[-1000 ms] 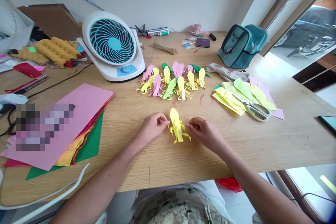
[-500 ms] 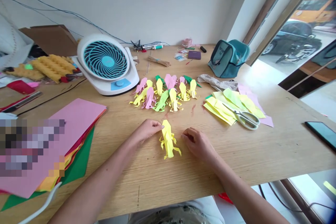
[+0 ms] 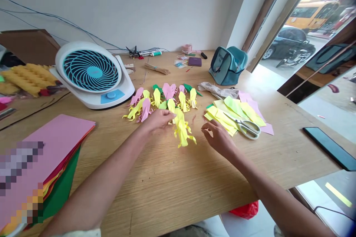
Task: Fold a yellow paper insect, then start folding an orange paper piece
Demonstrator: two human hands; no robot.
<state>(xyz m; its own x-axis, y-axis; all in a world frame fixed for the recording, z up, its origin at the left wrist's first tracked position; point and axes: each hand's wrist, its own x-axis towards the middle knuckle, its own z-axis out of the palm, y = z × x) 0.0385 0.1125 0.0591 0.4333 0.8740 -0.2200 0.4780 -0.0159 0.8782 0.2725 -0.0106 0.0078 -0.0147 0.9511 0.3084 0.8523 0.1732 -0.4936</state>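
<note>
Between its thumb and fingers my left hand [image 3: 161, 120] pinches the top of a yellow folded-paper squid [image 3: 181, 129], whose curled strips dangle toward me. My right hand [image 3: 219, 136] hovers to the right of it, fingers bent and partly apart, with nothing visible in them. Just beyond lies a cluster of similar paper squids in pink [image 3: 145, 109], yellow and green, partly covered by my left hand. Near my right hand, scissors [image 3: 249, 129] with pale handles rest on yellow and green paper sheets [image 3: 222, 118].
A white fan [image 3: 91, 70] stands at the back left, with a stack of coloured paper [image 3: 63, 133] in front of it. A teal bag [image 3: 228, 64] sits at the back right. A phone [image 3: 328, 146] lies near the right edge, and a bundle of thin sticks [image 3: 157, 68] lies behind the squids.
My left hand has lifted the yellow paper squid and carried it forward toward the cluster. My right hand has shifted toward the scissors. The camera view has turned slightly right.
</note>
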